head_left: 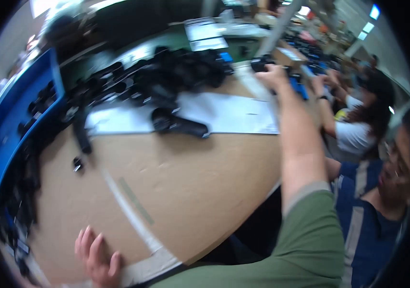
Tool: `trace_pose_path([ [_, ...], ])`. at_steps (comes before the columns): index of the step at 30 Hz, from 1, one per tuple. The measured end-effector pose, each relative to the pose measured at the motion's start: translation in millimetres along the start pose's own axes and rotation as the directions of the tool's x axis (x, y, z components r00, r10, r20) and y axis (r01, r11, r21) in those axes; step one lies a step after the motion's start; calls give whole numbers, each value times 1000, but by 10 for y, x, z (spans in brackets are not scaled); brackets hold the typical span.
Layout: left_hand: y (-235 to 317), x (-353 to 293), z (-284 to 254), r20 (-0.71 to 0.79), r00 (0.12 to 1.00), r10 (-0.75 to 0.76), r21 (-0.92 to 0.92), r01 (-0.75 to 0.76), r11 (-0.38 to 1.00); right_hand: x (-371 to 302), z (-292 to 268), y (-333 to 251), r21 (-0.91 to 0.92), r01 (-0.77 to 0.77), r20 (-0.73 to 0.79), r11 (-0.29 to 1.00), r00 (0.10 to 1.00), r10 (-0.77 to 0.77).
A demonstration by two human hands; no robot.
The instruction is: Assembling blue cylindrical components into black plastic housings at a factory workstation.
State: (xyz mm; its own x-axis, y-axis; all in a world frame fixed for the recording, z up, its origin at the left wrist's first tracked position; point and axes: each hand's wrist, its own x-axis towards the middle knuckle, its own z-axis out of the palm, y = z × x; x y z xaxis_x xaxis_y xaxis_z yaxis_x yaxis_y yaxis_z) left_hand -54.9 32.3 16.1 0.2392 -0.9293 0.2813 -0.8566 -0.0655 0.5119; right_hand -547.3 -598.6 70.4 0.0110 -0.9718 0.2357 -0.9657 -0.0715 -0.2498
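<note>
My left hand (98, 259) rests on the brown tabletop near its front edge, fingers spread and holding nothing. My right arm stretches to the far right, where the right hand (276, 77) is closed on a black plastic part (262, 62) with a rounded end; blur hides its details. A similar black part (182, 125), with a round head and a thick handle, lies across the front edge of a white sheet (238, 115). Behind it a long heap of black parts (152, 77) curves along the back. A small shiny black ring-like piece (78, 164) lies alone at the left.
A blue bin (22, 115) with black parts stands tilted at the left, more black parts beside it. Printed papers (206, 33) stand at the back. Close on my right is a person in a navy top (373, 230); another person (356, 132) works farther along the bench.
</note>
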Motion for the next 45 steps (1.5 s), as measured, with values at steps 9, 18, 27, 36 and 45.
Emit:
trace_pose_path([
  [9,66,-46,-115,41,994,-100,163,92,982,-515,-651,-1500,505,311,57,805,919,-391],
  [18,-42,-189,-8,-71,997,-6,176,19,984,-3309,-467,-4112,644,653,75,398,464,-882],
  [27,-49,-761,-358,-152,987,43,71,-33,997,-4919,150,-5407,453,856,237,249,153,-959],
  [36,-188,-978,-413,-205,978,45,65,-32,997,-5316,389,-6071,437,895,158,90,22,-987],
  [45,-68,-946,-354,-130,992,9,32,-5,999,-5132,267,-6197,448,892,201,57,-38,-979],
])
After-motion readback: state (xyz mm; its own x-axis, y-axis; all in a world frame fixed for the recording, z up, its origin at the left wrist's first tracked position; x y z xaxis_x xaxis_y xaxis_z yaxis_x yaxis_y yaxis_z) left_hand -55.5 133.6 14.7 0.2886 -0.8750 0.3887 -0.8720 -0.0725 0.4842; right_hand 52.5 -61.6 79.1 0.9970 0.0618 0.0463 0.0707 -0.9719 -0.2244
